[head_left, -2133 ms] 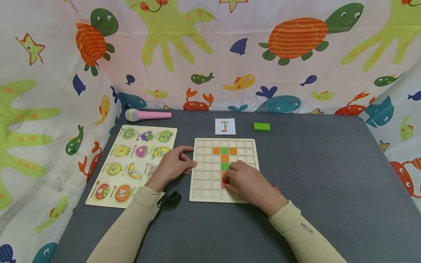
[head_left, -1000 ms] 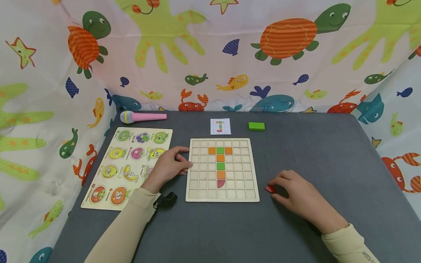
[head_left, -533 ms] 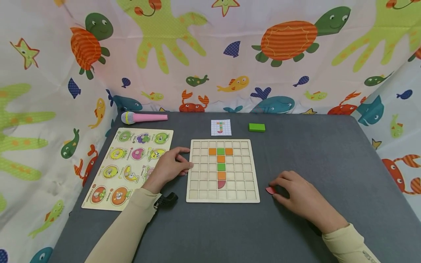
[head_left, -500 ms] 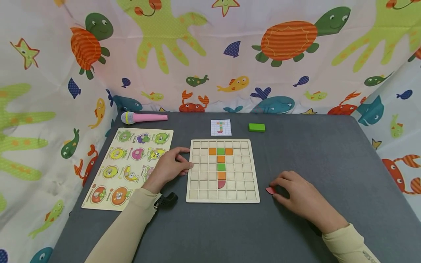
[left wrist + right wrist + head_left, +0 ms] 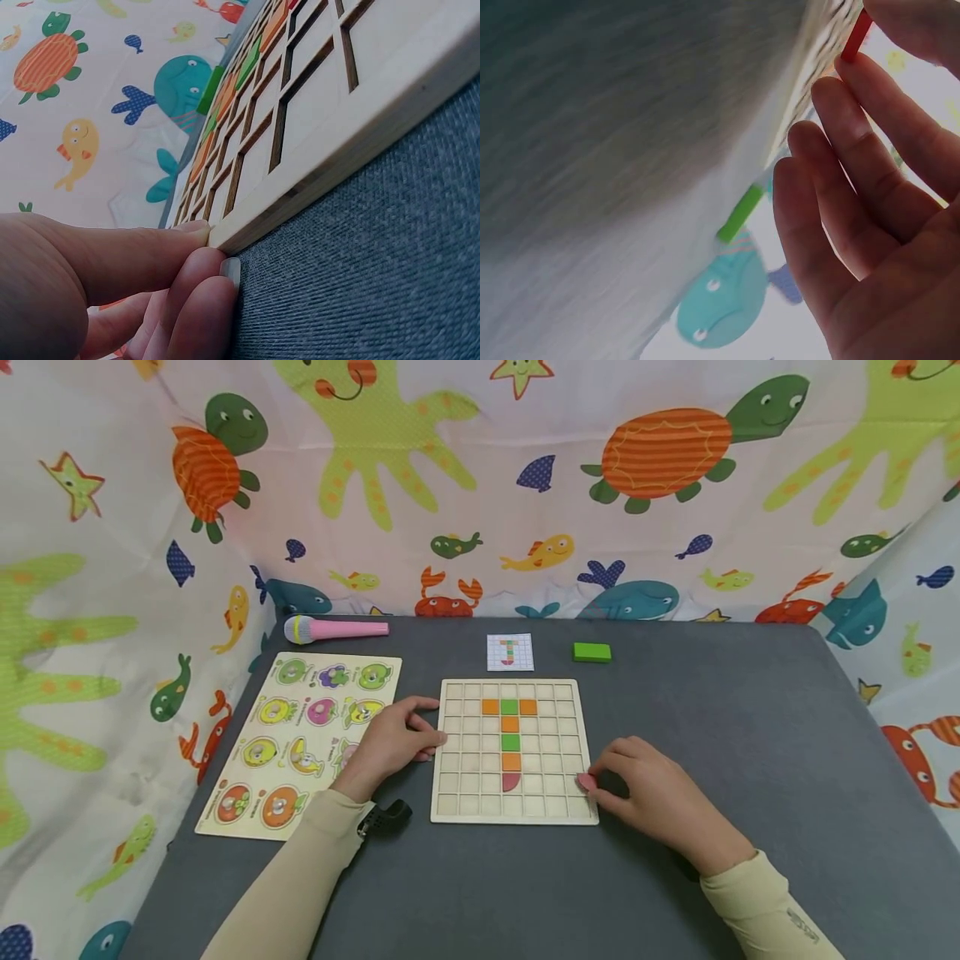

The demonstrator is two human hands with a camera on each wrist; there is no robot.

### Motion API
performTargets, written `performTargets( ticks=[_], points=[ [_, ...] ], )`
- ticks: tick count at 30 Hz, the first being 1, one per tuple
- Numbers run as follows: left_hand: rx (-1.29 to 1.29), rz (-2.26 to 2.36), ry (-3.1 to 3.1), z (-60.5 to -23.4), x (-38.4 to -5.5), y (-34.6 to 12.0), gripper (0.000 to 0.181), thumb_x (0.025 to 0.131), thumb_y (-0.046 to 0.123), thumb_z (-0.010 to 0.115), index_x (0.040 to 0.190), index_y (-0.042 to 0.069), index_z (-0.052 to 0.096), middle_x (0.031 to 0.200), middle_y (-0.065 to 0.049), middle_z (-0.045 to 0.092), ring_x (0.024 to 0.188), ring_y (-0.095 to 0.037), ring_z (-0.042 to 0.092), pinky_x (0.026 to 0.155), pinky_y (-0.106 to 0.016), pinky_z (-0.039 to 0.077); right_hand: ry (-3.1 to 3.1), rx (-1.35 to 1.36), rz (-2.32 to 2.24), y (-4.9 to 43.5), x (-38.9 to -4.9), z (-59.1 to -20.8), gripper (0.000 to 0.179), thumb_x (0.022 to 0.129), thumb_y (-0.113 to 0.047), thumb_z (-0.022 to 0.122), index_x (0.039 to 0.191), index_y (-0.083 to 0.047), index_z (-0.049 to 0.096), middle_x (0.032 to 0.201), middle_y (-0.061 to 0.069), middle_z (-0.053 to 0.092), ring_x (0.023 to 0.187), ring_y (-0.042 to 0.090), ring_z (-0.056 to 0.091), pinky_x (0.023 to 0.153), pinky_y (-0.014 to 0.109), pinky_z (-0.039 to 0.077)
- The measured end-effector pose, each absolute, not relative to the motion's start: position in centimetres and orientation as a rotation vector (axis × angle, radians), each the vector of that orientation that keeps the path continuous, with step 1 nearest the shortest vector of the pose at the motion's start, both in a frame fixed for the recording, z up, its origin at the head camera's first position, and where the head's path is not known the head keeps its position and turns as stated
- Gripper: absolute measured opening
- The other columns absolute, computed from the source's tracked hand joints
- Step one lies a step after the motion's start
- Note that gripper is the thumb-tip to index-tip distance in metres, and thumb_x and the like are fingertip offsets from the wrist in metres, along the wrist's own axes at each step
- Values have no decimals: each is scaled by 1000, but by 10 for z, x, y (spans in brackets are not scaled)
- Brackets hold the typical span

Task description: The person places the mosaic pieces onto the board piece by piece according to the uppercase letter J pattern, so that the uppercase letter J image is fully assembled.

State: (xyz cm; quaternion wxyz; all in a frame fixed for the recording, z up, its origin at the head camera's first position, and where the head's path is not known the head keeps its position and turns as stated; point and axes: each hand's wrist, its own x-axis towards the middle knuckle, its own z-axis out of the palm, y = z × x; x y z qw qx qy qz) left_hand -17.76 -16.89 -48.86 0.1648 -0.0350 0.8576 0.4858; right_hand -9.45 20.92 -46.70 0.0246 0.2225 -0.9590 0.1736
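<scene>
A wooden grid board (image 5: 468,806) lies on the table, with orange and green square tiles forming a T and a red quarter-round tile (image 5: 512,782) at the foot of its stem. At the board's left edge, my left hand (image 5: 393,743) holds the rim; the left wrist view shows the thumb on the edge and other fingers curled below it. Over the board's lower right edge, my right hand (image 5: 652,789) pinches a red tile (image 5: 585,782) between thumb and index finger. That tile (image 5: 856,36) appears edge-on in the right wrist view.
A fruit puzzle board (image 5: 258,806) lies at left, partly under my left forearm. Behind the grid board are a small pattern card (image 5: 510,652), a green block (image 5: 592,652) and a pink toy microphone (image 5: 337,629). A sea-animal cloth (image 5: 480,468) hangs around the grey table (image 5: 750,735).
My right hand went from the grid to the table at right, took the red tile there, and has moved back left to the board's edge. My left hand stays at the rim.
</scene>
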Motion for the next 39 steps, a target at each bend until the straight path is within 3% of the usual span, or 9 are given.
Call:
performTargets(
  ticks=[8,19,39],
  points=[
    [-105,1391,2437,-489,-177,-170,60,93,22,88,148,19,63,99,-8,76,73,-16,76,70,-29,66,-2924,803,584,161,-109,-458,17,95,-36,85,97,-20,81,102,-3,73,102,14,63,84,39,62],
    [-111,1377,2441,-490,-179,-170,60,93,23,88,148,20,63,99,-7,76,74,-15,76,70,-29,65,-2831,985,535,104,-120,-463,15,94,-31,84,85,-20,80,86,-7,68,87,12,58,75,30,57],
    [-106,1384,2452,-491,-179,-170,58,93,25,88,146,22,64,97,-5,76,72,-15,76,69,-29,64,-2874,985,491,92,-119,-468,14,90,-28,88,92,-17,79,90,-5,64,87,13,55,76,31,55]
  ],
)
